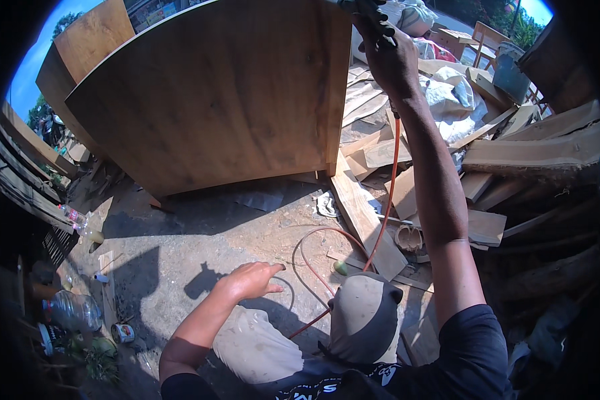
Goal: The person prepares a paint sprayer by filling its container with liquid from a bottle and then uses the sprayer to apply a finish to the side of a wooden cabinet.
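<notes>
My right arm is raised to the top edge of the view, and my right hand (pixel 385 53) is closed round a dark air tool (pixel 368 19). The frame cuts off much of the tool, so its exact kind does not show. From below that hand an orange air hose (pixel 394 157) runs down and loops on the ground beside my knee. The hand is at the upper right corner of a large brown wooden panel (pixel 227 100), which stands upright before me. My left hand (pixel 255 280) hovers over my left thigh, fingers loosely stretched and holding nothing.
Planks and offcuts (pixel 367 213) lie heaped on the right, with a white sack (pixel 453 100) among them. Another wooden panel (pixel 95 40) stands behind at the left. Plastic bottles (pixel 73 310) and a small tin (pixel 123 333) are on the ground at the left.
</notes>
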Demonstrator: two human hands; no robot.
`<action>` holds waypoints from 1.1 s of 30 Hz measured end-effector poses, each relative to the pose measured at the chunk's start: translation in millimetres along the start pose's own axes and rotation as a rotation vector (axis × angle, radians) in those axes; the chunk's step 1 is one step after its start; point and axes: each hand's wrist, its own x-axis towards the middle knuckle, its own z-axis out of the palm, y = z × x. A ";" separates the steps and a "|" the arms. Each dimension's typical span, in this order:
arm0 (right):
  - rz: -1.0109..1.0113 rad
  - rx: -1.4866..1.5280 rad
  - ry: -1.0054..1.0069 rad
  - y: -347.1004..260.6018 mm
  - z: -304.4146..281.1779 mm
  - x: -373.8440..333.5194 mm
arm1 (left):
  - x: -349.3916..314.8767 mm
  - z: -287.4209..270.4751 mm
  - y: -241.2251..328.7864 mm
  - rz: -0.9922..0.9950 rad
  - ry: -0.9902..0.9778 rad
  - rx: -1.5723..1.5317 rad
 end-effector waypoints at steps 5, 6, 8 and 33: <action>0.209 0.074 -0.164 19.9 10.5 -74.8 | -5.4 0.7 0.7 -0.008 0.030 -0.021; 0.257 0.085 -0.185 22.9 13.1 -93.7 | -6.6 1.6 1.3 -0.016 0.039 -0.027; 0.390 0.091 -0.257 28.0 19.4 -131.2 | -8.2 2.9 1.3 -0.032 0.045 -0.020; 0.664 0.006 -0.660 95.4 76.9 -367.9 | -14.5 5.8 -2.5 -0.037 0.070 -0.033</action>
